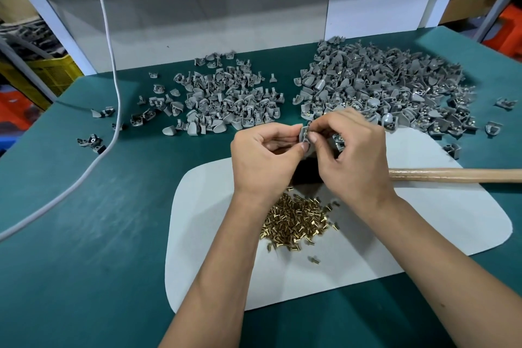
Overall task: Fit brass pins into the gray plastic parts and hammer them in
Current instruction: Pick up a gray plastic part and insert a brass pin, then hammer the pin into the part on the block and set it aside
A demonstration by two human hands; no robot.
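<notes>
Holding one gray part up off the table, the left hand pinches it between thumb and curled fingers, while the right hand meets it from the other side, its fingers closed narrow on the part's top, seemingly seating a brass pin too small to make out. To do this well, the left grip should stay firm and the hole face the right fingertips, so the pin enters straight rather than cocked. Left of the fingers and farther back lies the pile of unpinned gray parts; just below the wrists sits the heap of brass pins on the white mat; behind the right hand spreads the pile showing brass; to the right, the wooden hammer handle waits within easy reach for the driving blow.
</notes>
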